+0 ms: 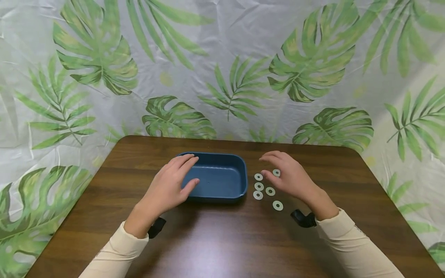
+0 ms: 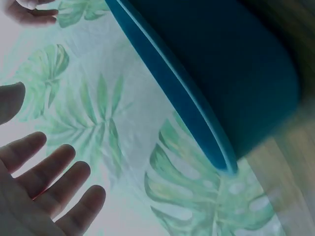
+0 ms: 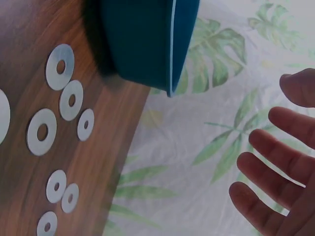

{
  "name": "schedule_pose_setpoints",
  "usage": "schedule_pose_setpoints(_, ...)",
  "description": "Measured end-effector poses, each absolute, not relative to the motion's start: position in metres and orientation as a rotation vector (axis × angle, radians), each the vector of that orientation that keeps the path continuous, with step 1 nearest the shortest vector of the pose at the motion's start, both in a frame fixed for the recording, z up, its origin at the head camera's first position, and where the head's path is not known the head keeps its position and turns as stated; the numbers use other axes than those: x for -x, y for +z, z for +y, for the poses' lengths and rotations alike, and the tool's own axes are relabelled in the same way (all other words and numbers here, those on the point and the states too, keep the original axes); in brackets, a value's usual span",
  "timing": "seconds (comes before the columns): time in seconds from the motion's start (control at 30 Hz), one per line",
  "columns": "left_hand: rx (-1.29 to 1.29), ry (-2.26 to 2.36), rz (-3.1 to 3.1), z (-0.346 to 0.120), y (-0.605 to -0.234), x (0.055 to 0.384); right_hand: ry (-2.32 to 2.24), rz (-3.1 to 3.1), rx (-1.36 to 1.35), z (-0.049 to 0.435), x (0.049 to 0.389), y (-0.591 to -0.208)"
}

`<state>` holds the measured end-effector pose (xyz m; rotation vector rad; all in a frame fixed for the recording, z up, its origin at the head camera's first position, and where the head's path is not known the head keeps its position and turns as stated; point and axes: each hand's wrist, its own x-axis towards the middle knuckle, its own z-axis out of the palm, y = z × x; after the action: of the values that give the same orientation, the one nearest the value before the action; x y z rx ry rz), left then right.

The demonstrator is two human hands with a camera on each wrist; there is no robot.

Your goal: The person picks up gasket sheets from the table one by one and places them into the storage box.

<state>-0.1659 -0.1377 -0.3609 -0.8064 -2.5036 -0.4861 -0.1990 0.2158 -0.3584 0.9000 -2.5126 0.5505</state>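
Observation:
A blue rectangular tub [image 1: 215, 182] with rounded corners stands on the table, bare inside. My left hand [image 1: 168, 185] hovers over its left end, thumb and fingers spread apart, holding nothing. In the left wrist view the fingers [image 2: 54, 167] are loosely extended, away from the tub wall [image 2: 231, 83]. Right of the tub lie several flat, pale metal washers [image 1: 277, 209] with round holes. Above them is my right hand [image 1: 292, 175], partly covering the group. The right wrist view shows its fingers [image 3: 270, 167] relaxed and apart, with washers [image 3: 34, 140] flat on the wood.
The dark brown wooden table [image 1: 215, 243] has rounded far corners. Behind it hangs a white cloth [image 1: 236, 31] printed with green leaves. Each wrist carries a black strap-on device [image 1: 302, 219], and the sleeves [image 1: 358, 247] are cream.

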Motion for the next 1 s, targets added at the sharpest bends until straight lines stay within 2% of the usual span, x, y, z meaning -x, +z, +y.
schedule_pose_setpoints(0.67,0.553,-1.016,-2.764,-0.204,-0.400,0.188,0.498,-2.562,-0.905,0.227,0.200,-0.354)
schedule_pose_setpoints(1.0,0.531,-1.718,-2.829,-0.218,-0.423,0.201,0.508,-2.598,-0.920,0.230,0.200,-0.358)
